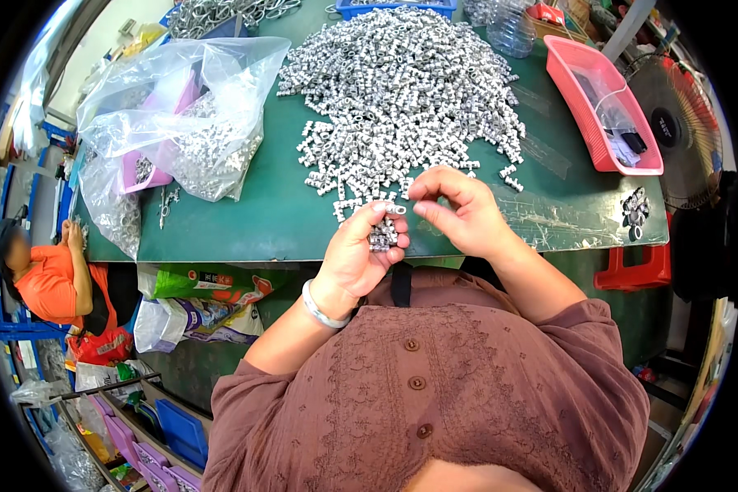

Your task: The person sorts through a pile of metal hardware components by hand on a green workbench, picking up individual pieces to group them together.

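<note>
My left hand, with a pale bangle at the wrist, is cupped near the front edge of the table. Several small silvery metal fittings lie in its curled fingers. One ring-ended metal fitting sticks out at the thumb and index finger. Just to the right is my right hand, its thumb and index fingertips drawn close together and the other fingers curled. Anything between those tips is too small to make out. Beyond both hands spreads a large heap of similar metal fittings.
On the green table are a clear plastic bag of fittings at left and a pink basket at right. Dark rings lie near the right corner. A fan and red stool stand right; a co-worker sits left.
</note>
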The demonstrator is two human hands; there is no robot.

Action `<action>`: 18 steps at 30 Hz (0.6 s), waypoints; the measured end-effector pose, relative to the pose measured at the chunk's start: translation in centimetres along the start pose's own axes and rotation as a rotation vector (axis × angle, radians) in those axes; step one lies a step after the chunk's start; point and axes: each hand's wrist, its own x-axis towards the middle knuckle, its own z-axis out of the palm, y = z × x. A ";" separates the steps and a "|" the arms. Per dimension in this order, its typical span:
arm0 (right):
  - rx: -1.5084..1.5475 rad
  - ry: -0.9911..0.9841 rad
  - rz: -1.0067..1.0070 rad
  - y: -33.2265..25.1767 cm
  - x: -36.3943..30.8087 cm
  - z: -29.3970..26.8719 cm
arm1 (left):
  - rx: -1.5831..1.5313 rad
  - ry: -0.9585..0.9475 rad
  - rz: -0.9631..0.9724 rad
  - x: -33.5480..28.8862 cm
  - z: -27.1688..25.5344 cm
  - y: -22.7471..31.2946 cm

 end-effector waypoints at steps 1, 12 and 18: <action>-0.169 0.045 -0.018 0.2 0.2 -0.3 | -0.023 -0.006 0.000 0.0 -0.1 0.0; -0.870 0.002 -0.129 1.8 1.3 0.0 | -0.172 -0.077 -0.024 0.1 -0.6 0.2; -0.771 -0.050 -0.140 2.5 0.9 -0.6 | -0.076 -0.078 0.007 -0.2 -0.9 -0.2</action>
